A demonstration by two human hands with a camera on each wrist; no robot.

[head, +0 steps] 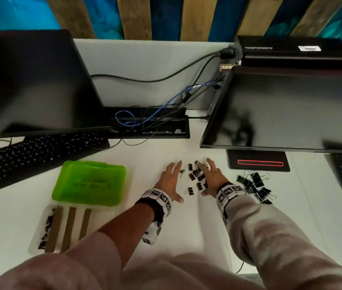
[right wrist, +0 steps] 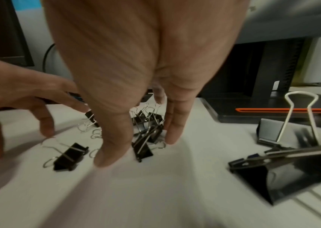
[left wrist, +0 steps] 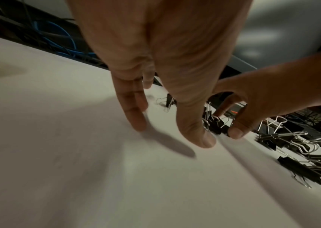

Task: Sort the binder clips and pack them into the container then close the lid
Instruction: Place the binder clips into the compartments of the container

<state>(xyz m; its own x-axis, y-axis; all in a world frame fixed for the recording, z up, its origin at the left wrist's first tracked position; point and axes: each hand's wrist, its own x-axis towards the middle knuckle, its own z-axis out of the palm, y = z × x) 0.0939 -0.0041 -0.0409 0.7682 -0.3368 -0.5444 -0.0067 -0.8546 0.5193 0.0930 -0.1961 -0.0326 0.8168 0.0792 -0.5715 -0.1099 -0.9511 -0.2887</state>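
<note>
Now, small clips (head: 195, 176): heaped on the desk (head: 197, 227) between both hands.
Left hand (head: 171, 181): fingers extended, nothing held.
Right hand (head: 210, 177): spread, nothing held.
Container (head: 90, 183): lid shut, left.
Blurred: fingertip contact.

Even, fairly dim indoor light falls from above, and the white table (head: 197, 216) reads greyish. Under the hands, soft shadows spread toward the camera in both wrist views. Motion blur smears the nearest large binder clips (right wrist: 284, 172) and the table's near part. The head view bows straight edges at its borders, and the dark monitor (head: 281, 109) carries faint reflections.
</note>
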